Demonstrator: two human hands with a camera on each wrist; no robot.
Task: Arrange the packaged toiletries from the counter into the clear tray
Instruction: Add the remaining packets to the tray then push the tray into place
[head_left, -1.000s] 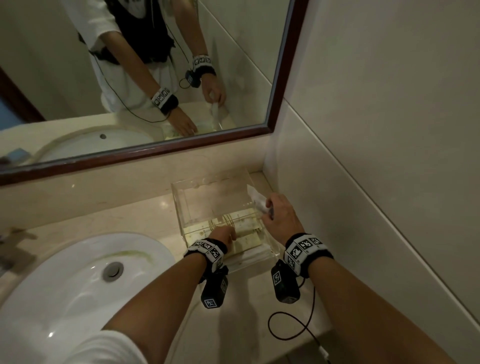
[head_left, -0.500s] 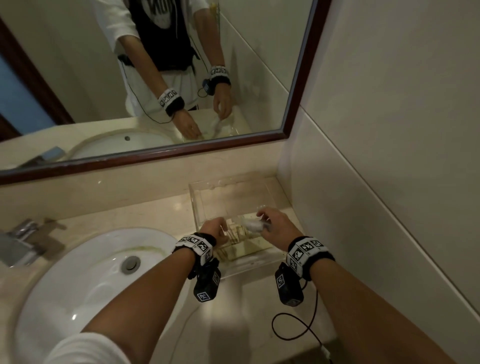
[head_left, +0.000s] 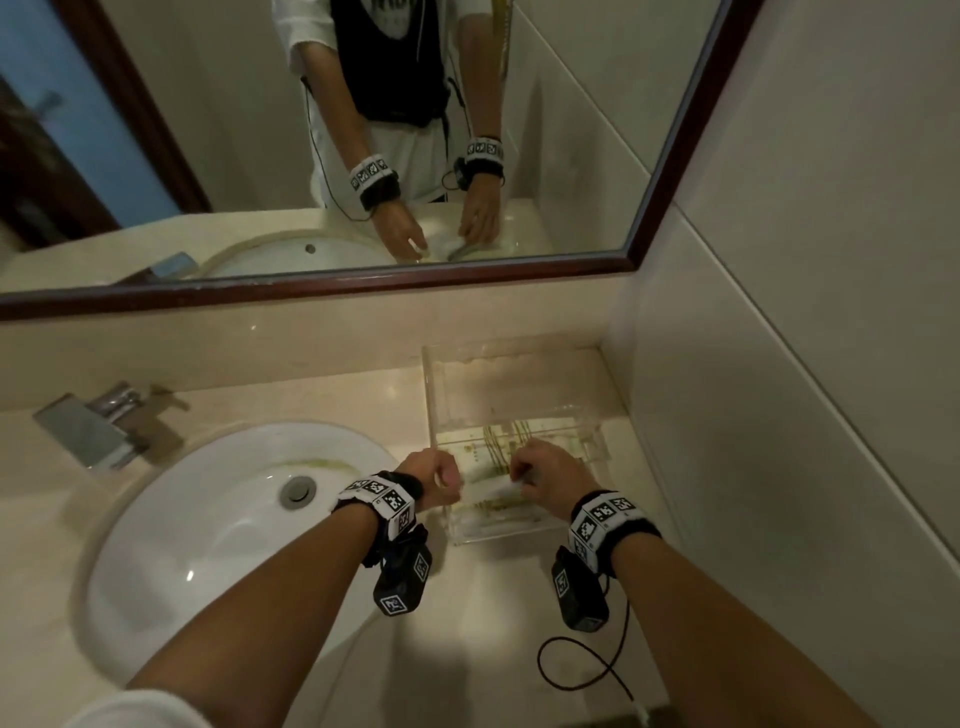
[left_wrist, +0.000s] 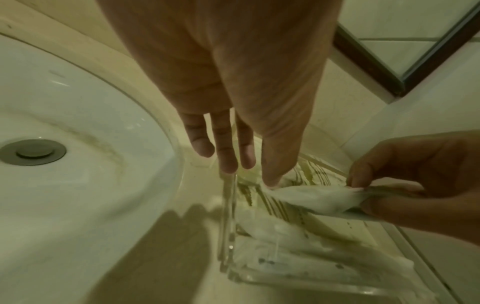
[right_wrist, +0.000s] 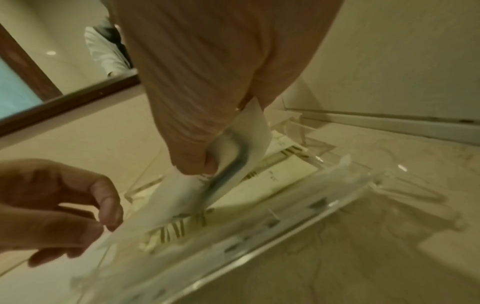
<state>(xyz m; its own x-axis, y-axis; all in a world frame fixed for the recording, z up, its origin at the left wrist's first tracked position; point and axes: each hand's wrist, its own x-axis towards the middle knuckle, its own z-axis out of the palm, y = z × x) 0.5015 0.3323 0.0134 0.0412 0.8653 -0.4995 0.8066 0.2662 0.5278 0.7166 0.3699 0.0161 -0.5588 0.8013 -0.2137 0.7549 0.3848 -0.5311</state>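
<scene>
The clear tray stands on the counter in the corner beside the right wall. Cream boxes with gold stripes and white plastic packets lie in its front part. My right hand pinches a white packet with a grey curved item inside, holding it low over those boxes. My left hand hangs over the tray's left wall with loose fingers. Its thumb tip touches the packet's free end. The tray's rear part looks bare.
A white sink basin with a chrome faucet lies left of the tray. The mirror runs along the back and a tiled wall closes the right side. A black cable loops on the counter front.
My right hand has brought the white packet down from above the tray's right rear to low over its front. The left hand stayed at the tray's left front.
</scene>
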